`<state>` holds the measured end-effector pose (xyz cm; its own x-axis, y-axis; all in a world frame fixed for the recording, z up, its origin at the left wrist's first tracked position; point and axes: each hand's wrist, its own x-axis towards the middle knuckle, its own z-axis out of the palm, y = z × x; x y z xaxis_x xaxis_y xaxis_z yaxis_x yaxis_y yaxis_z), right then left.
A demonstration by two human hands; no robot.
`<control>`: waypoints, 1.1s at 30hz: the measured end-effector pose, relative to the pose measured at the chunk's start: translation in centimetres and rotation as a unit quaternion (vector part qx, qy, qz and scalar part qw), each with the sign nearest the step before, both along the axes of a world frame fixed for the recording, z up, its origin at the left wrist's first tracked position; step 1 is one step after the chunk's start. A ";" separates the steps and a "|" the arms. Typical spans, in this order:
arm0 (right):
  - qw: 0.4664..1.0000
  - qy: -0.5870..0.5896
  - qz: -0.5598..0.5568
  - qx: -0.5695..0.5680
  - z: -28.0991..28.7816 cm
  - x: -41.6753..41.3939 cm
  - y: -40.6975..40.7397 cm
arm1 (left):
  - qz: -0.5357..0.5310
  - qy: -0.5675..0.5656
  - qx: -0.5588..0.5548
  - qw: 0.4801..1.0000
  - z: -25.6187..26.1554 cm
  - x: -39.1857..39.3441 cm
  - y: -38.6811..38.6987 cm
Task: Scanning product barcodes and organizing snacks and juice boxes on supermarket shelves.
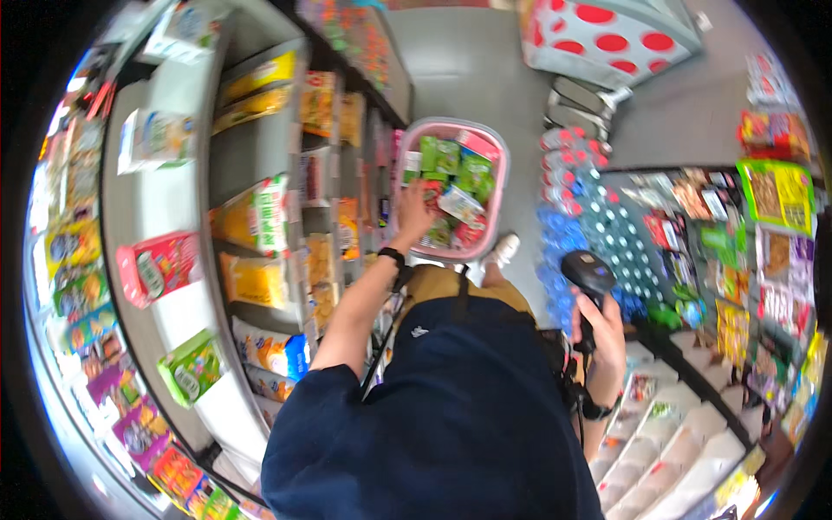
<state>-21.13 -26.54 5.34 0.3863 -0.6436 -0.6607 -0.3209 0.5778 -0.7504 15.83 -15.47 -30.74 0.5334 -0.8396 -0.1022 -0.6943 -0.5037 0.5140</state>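
Note:
My left hand [416, 211] reaches down into a pink plastic basket [499, 195], at its left side, over the packets. Its fingertips touch or hover by a red packet [431, 190]; whether they grip anything cannot be told. Green snack packets [476, 174] fill the upper part of the basket, and a white packet [461, 205] lies across its middle. On the right, my right hand [601, 322] is closed round the handle of a black handheld barcode scanner [588, 272], which is held up off to the right of my body.
Shelves with bagged snacks [260, 283] run along the left, with a red package [159, 266] and a green package [192, 367] on a pale ledge. Packs of bottles [559, 240] stand on the right. Beyond are a folded metal trolley [578, 104], a red-dotted box [604, 39] and more snack racks.

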 end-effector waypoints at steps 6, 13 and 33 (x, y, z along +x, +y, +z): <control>0.997 -0.023 -0.074 0.000 -1.0 -2.8 1.6 | -0.024 0.047 0.020 0.998 -0.4 -1.2 -1.1; 0.998 -0.020 -0.052 0.004 -0.5 -1.6 1.3 | -0.018 0.037 0.031 0.999 -2.4 0.6 -0.5; 0.999 -0.009 -0.037 0.011 -0.4 -0.9 1.0 | 0.042 0.037 -0.076 0.996 0.7 -1.4 0.6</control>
